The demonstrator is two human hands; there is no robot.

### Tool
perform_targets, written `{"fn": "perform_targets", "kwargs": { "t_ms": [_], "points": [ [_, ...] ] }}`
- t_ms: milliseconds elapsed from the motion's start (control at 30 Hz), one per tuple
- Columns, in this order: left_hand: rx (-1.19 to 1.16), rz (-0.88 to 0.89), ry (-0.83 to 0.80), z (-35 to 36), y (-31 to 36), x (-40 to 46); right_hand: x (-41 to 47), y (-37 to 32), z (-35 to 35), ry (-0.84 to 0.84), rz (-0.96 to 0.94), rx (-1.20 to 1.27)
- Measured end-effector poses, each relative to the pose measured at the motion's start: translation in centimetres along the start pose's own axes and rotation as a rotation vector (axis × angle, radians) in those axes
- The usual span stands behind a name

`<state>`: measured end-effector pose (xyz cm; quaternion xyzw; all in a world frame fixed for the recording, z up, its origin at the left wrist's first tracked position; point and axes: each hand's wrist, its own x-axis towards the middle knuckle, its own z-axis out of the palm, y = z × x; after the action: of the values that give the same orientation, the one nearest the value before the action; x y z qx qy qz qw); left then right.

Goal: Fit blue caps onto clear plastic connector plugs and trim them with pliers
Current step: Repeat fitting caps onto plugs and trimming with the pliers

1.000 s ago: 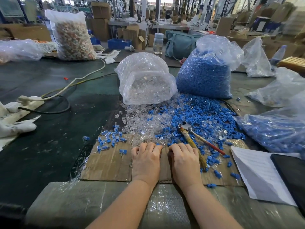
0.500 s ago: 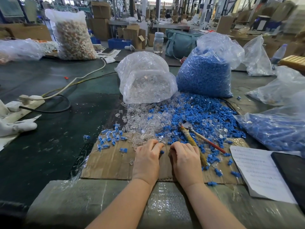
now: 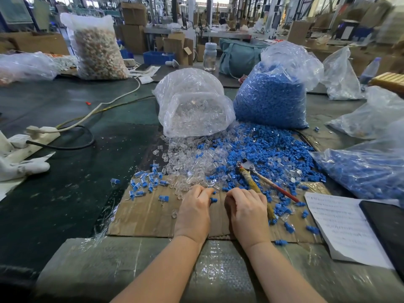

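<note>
My left hand (image 3: 194,212) and right hand (image 3: 248,213) rest side by side on a cardboard sheet (image 3: 148,215), fingers curled inward toward each other. A blue cap (image 3: 213,200) pokes out at my left fingertips, which pinch it. Whatever my right fingers hold is hidden under them. Just beyond the hands lie a loose heap of clear plugs (image 3: 190,162) and a wide heap of blue caps (image 3: 266,152). Pliers (image 3: 251,171) with one taped and one red handle lie on the caps, right of my right hand. Several capped plugs (image 3: 146,182) lie scattered to the left.
A bag of clear plugs (image 3: 192,106) and a bag of blue caps (image 3: 271,97) stand behind the heaps; another blue bag (image 3: 367,171) lies at right. A paper sheet (image 3: 341,226) and a dark tablet (image 3: 389,226) sit at right. A power strip (image 3: 32,136) and a white glove (image 3: 21,169) lie at left.
Both hands went from lying flat at the pile's edge to curled fingers and drew slightly back toward me. A blue cap now shows at my left fingertips.
</note>
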<state>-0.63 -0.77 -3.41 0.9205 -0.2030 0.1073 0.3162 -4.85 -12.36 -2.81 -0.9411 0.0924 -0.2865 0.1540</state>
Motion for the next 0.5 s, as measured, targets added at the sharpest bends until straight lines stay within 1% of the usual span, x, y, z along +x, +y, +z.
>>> {"fn": "perform_targets", "kwargs": {
  "t_ms": [233, 333, 500],
  "points": [
    [0.037, 0.045, -0.001, 0.15, -0.10, 0.04, 0.05, 0.03, 0.02, 0.030, -0.022, -0.006],
    [0.089, 0.060, -0.005, 0.08, -0.01, 0.04, 0.04, 0.12, 0.15, 0.028, -0.026, -0.018],
    [0.222, -0.007, 0.063, -0.12, 0.26, -0.23, 0.01, 0.09, 0.21, 0.024, -0.027, -0.009]
  ]
}}
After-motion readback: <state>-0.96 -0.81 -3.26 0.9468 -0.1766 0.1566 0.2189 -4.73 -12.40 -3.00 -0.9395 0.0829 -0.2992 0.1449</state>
